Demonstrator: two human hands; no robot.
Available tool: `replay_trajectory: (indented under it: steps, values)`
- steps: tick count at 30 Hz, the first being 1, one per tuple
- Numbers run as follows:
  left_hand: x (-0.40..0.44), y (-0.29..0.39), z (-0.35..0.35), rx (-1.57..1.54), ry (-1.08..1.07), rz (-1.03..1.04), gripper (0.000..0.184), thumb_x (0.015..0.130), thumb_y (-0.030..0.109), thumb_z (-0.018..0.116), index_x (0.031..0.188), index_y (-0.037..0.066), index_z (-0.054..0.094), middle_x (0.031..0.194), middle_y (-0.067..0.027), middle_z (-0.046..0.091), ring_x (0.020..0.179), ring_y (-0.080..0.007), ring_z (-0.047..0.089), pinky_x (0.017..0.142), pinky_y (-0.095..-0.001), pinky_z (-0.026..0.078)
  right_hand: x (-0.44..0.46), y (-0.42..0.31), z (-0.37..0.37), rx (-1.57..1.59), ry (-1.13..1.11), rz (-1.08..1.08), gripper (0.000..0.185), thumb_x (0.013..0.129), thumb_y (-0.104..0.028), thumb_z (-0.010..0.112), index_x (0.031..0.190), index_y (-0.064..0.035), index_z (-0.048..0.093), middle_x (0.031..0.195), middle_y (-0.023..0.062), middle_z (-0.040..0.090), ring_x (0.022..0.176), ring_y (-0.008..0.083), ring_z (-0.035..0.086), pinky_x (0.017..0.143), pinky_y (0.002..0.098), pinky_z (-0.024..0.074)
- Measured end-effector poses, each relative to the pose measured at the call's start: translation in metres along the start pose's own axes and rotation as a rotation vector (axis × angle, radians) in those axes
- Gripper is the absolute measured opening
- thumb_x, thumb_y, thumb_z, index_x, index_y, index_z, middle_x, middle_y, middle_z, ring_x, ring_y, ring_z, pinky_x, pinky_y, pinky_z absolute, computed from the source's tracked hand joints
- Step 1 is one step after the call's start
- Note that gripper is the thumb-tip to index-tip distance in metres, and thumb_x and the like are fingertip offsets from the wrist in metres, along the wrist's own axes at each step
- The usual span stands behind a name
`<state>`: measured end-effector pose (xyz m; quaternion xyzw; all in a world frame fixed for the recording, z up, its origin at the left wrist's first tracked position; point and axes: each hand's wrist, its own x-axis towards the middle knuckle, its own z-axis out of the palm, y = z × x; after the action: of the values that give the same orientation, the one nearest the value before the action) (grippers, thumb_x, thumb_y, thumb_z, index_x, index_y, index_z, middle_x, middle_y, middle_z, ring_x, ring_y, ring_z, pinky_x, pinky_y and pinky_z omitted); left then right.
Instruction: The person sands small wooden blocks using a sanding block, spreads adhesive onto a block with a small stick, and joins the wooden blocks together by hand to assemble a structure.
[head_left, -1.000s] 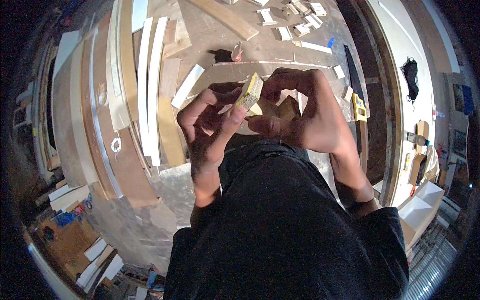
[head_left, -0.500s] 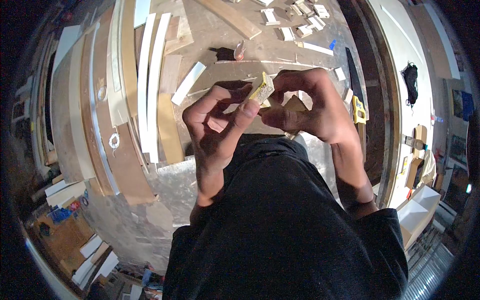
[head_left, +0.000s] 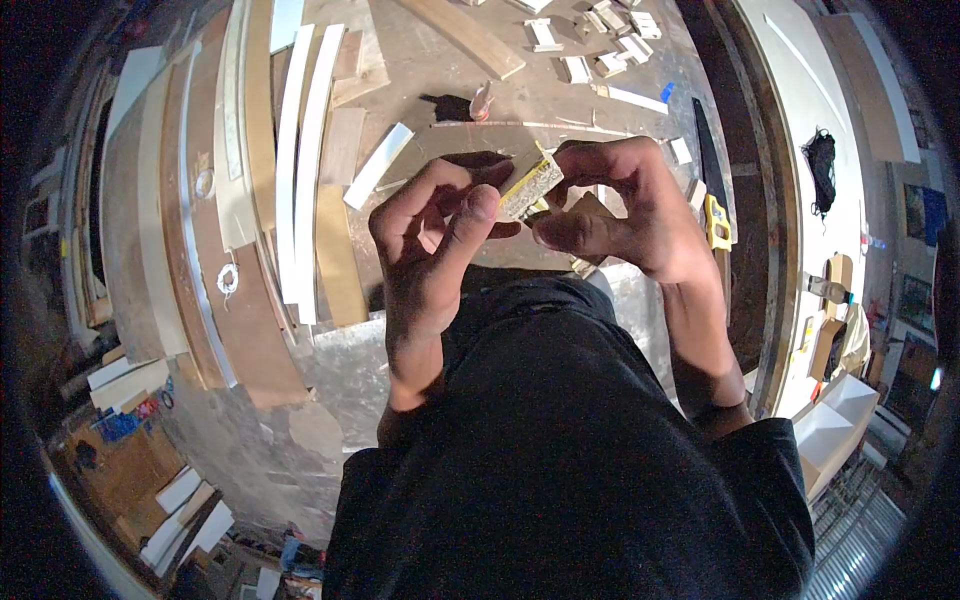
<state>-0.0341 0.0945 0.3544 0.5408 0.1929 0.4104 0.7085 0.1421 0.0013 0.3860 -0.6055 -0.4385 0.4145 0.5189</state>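
Both hands are raised in front of my body around a small wooden block (head_left: 532, 187). The block has a rough, pale cut face and a yellow line along its upper edge, and it is held tilted. My left hand (head_left: 432, 235) is closed on the block's left end, its thumb pressed near the lower corner. Curled round the right end is my right hand (head_left: 640, 205), the index fingertip at the upper corner and the thumb below. A little yellow shows under the block by the right thumb, too small to name. Fingertips behind the block are hidden.
Long boards and white strips (head_left: 312, 170) lie at the left. Several small wooden assemblies (head_left: 610, 50) lie at the far right of the work surface. A yellow-handled saw (head_left: 718, 222) lies to the right, near a black string bundle (head_left: 822, 168) and a white box (head_left: 840, 425).
The block has turned so more of its rough cut face shows. My left thumb has shifted up and left along it; the right hand has barely moved.
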Motion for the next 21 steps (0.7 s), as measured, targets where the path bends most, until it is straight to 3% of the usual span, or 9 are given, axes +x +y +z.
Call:
replay_trajectory:
  steps: [7, 9, 12, 17, 21]
  values:
    - [0.006, 0.002, 0.001, 0.019, 0.037, -0.011, 0.027, 0.09, 0.015, 0.07, 0.109, -0.003, 0.062, 0.103, -0.0116, 0.067, 0.09, -0.0143, 0.067, 0.078, -0.0294, 0.057, 0.005, 0.004, -0.004, -0.038, -0.065, 0.007, 0.034, 0.07, -0.009, 0.085, 0.097, 0.0028, 0.069, 0.089, 0.0074, 0.07, 0.086, 0.0128, 0.064, 0.08, 0.0292, 0.0514]
    - [0.008, 0.006, 0.002, -0.003, 0.032, 0.002, 0.03, 0.09, 0.015, 0.07, 0.112, -0.002, 0.062, 0.106, -0.0119, 0.067, 0.092, -0.0147, 0.067, 0.079, -0.0296, 0.057, 0.006, 0.007, -0.003, 0.041, -0.055, -0.126, 0.037, 0.069, -0.009, 0.087, 0.098, 0.003, 0.069, 0.089, 0.0064, 0.07, 0.088, 0.0111, 0.063, 0.082, 0.0287, 0.0502]
    - [0.007, 0.009, 0.001, -0.1, 0.025, -0.027, 0.034, 0.089, 0.015, 0.072, 0.116, -0.003, 0.061, 0.11, -0.0116, 0.066, 0.095, -0.0157, 0.067, 0.081, -0.0297, 0.056, 0.005, 0.0, -0.005, 0.111, -0.108, -0.058, 0.036, 0.07, -0.009, 0.086, 0.1, 0.003, 0.068, 0.091, 0.0053, 0.069, 0.088, 0.0107, 0.062, 0.083, 0.0283, 0.0498]
    - [0.008, 0.007, 0.007, 0.143, -0.037, 0.153, 0.04, 0.086, 0.02, 0.075, 0.119, 0.0, 0.063, 0.113, -0.0118, 0.066, 0.095, -0.0172, 0.067, 0.083, -0.0302, 0.056, 0.003, -0.003, -0.006, 0.324, -0.116, 0.02, 0.035, 0.073, -0.006, 0.081, 0.105, 0.0013, 0.069, 0.094, 0.0043, 0.069, 0.087, 0.0118, 0.063, 0.082, 0.0269, 0.05]
    - [0.02, 0.009, 0.004, 0.337, -0.037, 0.34, 0.031, 0.081, 0.014, 0.077, 0.108, 0.001, 0.069, 0.114, -0.015, 0.066, 0.094, -0.0212, 0.068, 0.082, -0.0305, 0.055, 0.001, 0.001, -0.012, 0.578, -0.145, 0.151, 0.038, 0.074, -0.007, 0.074, 0.11, 0.0033, 0.068, 0.099, 0.0075, 0.071, 0.089, 0.0141, 0.064, 0.084, 0.0263, 0.0495]
